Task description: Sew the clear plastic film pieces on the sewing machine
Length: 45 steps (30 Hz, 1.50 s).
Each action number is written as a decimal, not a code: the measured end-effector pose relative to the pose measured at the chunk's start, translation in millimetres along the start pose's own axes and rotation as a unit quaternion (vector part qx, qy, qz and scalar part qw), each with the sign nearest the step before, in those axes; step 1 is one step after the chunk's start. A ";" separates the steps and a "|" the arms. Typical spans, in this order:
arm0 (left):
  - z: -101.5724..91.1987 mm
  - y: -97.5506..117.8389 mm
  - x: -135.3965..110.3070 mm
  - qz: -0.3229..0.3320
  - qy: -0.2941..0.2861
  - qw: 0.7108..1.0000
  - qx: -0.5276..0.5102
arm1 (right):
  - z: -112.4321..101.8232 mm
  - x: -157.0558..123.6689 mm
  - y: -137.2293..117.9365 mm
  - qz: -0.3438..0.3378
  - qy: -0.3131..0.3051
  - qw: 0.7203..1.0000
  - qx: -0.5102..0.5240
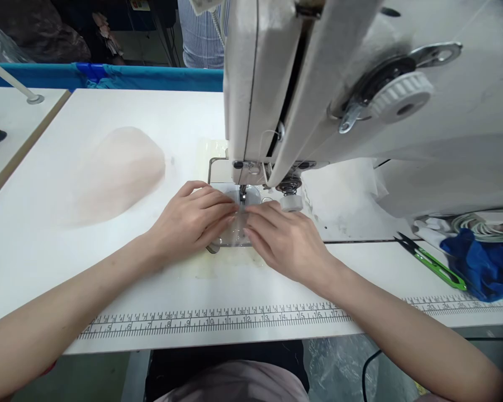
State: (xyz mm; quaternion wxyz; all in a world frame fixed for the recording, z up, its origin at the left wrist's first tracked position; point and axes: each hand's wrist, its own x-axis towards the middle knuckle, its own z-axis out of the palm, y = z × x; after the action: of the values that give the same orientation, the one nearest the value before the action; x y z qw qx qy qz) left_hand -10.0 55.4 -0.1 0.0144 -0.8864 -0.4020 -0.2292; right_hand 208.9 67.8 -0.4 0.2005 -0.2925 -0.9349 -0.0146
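Note:
Both hands are at the needle and presser foot [243, 194] of a white sewing machine [272, 84]. My left hand [197, 215] lies just left of the foot, fingers together and tips pinched down near the needle plate. To the right of it, my right hand [280, 234] mirrors this, its fingers bent and pressed together. Between the fingertips a small, pale, see-through patch [238, 231] shows over the plate; its kind is hard to tell. A sheer, skin-coloured fabric piece [123, 173] lies flat on the table, left of my left hand.
Green thread snips [433, 261] lie at the right beside a crumpled blue cloth [482, 265]. A printed ruler [209, 321] runs along the table's front edge. The machine head overhangs the right side. Behind the table, a person in a striped garment [203, 36] is partly visible.

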 end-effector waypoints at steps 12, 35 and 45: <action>8.1 11.8 -7.1 0.034 -0.017 0.994 0.100 | 4.1 0.5 16.2 0.037 0.013 0.996 -0.079; 8.7 18.9 -6.0 0.021 -0.015 0.992 0.122 | 8.5 0.2 15.6 0.031 0.012 0.994 -0.104; 10.0 19.6 -6.8 0.022 -0.010 0.990 0.142 | 7.7 -0.6 16.8 0.008 0.027 0.993 -0.110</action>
State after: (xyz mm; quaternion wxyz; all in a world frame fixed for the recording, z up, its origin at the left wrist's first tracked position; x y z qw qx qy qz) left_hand 4.2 39.4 -8.7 0.1414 -0.8861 -0.4111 -0.1609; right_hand 215.8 82.5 -9.2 0.1923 -0.3202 -0.9193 -0.1239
